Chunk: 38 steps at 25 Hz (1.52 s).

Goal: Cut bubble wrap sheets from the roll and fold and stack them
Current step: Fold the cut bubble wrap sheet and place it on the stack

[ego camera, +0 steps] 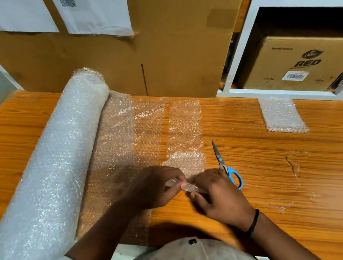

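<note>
The left hand (158, 187) and right hand (219, 197) pinch the near end of the clear cut bubble wrap strip (184, 128), flat on the orange wooden bench (288, 170) right of the white roll (52, 164), probably to fold it.

Storeroom, cardboard boxes (299, 61), white shelving (246, 25)

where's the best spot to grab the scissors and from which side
By the blue handle loops, from the near side with the right hand: the scissors lie flat and shut, blades pointing away, loops right beside that hand.
</note>
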{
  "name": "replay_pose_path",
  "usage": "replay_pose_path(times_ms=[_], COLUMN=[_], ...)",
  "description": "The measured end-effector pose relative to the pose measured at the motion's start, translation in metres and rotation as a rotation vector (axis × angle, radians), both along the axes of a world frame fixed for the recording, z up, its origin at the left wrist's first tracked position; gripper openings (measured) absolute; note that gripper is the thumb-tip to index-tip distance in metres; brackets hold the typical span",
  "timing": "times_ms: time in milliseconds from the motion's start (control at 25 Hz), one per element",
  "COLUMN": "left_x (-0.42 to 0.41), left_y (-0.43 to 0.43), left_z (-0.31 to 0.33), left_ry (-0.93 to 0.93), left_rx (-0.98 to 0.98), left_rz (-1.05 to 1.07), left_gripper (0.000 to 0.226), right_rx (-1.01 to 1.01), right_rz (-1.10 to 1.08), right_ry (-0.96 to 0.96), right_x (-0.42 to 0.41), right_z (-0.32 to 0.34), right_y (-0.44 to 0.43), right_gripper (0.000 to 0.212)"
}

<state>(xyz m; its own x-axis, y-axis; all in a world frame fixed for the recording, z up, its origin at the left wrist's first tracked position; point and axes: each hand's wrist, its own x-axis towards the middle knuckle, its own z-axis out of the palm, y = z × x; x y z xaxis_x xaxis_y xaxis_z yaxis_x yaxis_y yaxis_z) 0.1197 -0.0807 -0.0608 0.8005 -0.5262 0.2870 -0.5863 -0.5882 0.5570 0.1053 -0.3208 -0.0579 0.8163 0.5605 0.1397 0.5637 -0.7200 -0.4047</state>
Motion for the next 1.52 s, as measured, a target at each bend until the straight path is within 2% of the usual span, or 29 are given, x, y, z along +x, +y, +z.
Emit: replay_pose_path(times_ms=[80, 200, 320, 440, 600, 880, 1000, 1120, 1240, 1360, 1440, 1520], left_x=[0.008, 0.029, 0.047, 0.06, 0.077, 0.09, 0.09, 0.086, 0.085, 0.087, 0.088, 0.086], left_y=[0.004, 0.01, 0.01, 0.003, -0.002, -0.01, -0.011, -0.013, -0.015, -0.016, -0.015, -0.011], left_z=[0.012, 0.023, 0.022, 0.015, -0.005, -0.03, -0.035, -0.039, -0.043, -0.044, -0.042, -0.04], left_ry=[0.02, 0.018, 0.015, -0.034, -0.144, -0.034, 0.012, 0.049, 0.076, 0.094, 0.109, 0.069], left_rx=[-0.076, -0.216, -0.292, -0.146, 0.144, 0.441, 0.532, 0.579, 0.592, 0.61, 0.597, 0.472], left_rz=[0.03, 0.121, 0.311, 0.404, 0.362, 0.28, 0.245, 0.247, 0.254, 0.247, 0.25, 0.27], left_gripper=[0.01, 0.013, 0.033, 0.049, 0.06, 0.068, 0.074, 0.08, 0.092, 0.091, 0.085, 0.079], right_rx=[0.116, 0.222, 0.208, 0.14, 0.057, -0.027, -0.035, 0.002, -0.082, -0.154, -0.111, -0.03], right_rz=[-0.056, -0.137, -0.235, -0.306, -0.315, -0.364, -0.393, -0.371, -0.291, -0.243, -0.263, -0.272], right_ry=[0.136, 0.238, 0.181, 0.152, 0.121, 0.111, -0.005, -0.174, -0.127, -0.036, -0.041, -0.098], right_x=[0.005, 0.031, 0.073, 0.117, 0.163, 0.185, 0.173, 0.148, 0.12, 0.112, 0.113, 0.109], right_z=[0.02, 0.044, 0.047, 0.04, 0.029, 0.003, 0.002, -0.007, -0.028, -0.041, -0.038, -0.034], right_y=[0.003, 0.008, 0.012, 0.017, 0.026, 0.032, 0.037, 0.042, 0.043, 0.039, 0.038, 0.036], right_gripper=[0.007, 0.011, 0.011, 0.012, 0.01, 0.024, 0.037, 0.045, 0.053, 0.059, 0.054, 0.047])
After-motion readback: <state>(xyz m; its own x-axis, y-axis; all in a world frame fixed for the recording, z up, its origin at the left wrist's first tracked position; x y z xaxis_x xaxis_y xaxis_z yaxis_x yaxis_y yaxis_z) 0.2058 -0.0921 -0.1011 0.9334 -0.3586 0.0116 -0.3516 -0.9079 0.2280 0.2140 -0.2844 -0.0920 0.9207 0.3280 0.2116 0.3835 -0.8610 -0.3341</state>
